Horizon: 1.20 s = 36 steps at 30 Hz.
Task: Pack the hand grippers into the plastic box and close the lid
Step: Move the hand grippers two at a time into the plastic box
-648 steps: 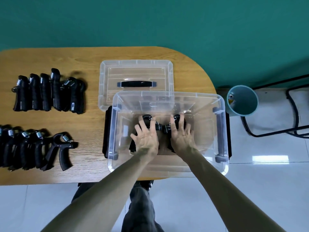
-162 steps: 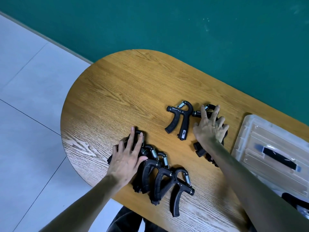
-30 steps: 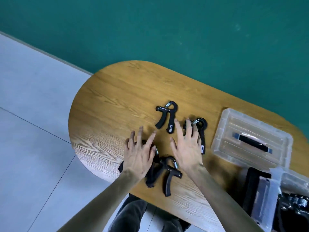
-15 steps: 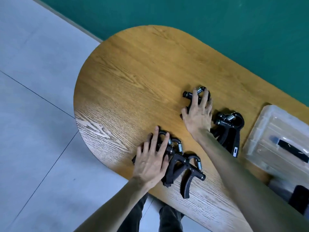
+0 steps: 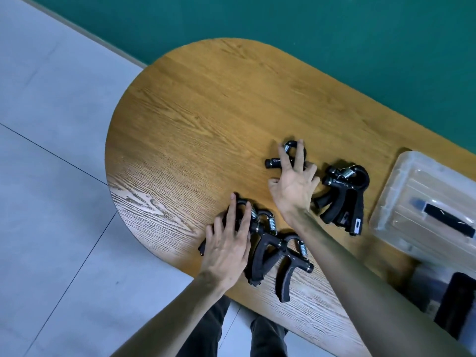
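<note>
Black hand grippers with steel springs lie in three spots on the wooden table [image 5: 195, 119]. My left hand [image 5: 228, 243] rests flat, fingers spread, on the left end of a near cluster of grippers [image 5: 273, 253]. My right hand [image 5: 293, 181] lies with fingers apart over a single gripper [image 5: 277, 162] farther back. A small pile of grippers [image 5: 345, 199] sits just right of that hand. The clear lid [image 5: 422, 207] with its black handle lies at the right edge. Only a blurred corner of the plastic box [image 5: 438, 287] shows at lower right.
The table's rounded left end and near edge run close to the near cluster. Grey tiled floor [image 5: 51, 176] lies to the left, a green wall [image 5: 309, 29] behind. My legs [image 5: 231, 336] show under the near edge.
My right hand has spread wider over the single far gripper, thumb now out to the side. My left hand stays on the near cluster. The view has shifted slightly.
</note>
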### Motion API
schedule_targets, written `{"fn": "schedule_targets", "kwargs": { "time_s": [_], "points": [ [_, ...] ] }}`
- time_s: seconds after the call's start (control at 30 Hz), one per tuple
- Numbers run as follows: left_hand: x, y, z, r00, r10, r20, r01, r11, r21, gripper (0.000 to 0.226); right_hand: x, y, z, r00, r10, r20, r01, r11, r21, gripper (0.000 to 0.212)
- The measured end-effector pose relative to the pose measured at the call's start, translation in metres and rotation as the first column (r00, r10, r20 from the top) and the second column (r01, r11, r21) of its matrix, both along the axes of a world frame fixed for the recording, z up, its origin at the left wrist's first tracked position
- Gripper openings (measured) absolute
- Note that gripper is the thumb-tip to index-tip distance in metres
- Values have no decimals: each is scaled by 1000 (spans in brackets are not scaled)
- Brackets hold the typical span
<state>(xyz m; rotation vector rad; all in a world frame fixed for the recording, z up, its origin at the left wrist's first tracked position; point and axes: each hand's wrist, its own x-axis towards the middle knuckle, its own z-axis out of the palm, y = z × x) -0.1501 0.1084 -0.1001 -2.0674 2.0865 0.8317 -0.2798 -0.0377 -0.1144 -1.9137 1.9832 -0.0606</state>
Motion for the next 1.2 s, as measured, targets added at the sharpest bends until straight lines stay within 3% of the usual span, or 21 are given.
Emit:
{"fn": "schedule_targets", "kwargs": {
  "time_s": [0.6,0.97,1.2],
  "points": [
    [-11,-4,29,968,239,70,-217,947,-236,64,-37,64,56,992,49,117,-28,984,-174,90],
    [-125,-11,91,982,185,20,-157,880,-448,59,-143,114,114,988,-11,153,47,971,-234,87],
    [-207,9,129,992,123,-32,-123,859,-497,60,-218,146,157,981,-78,179,129,948,-292,87]
  ]
}}
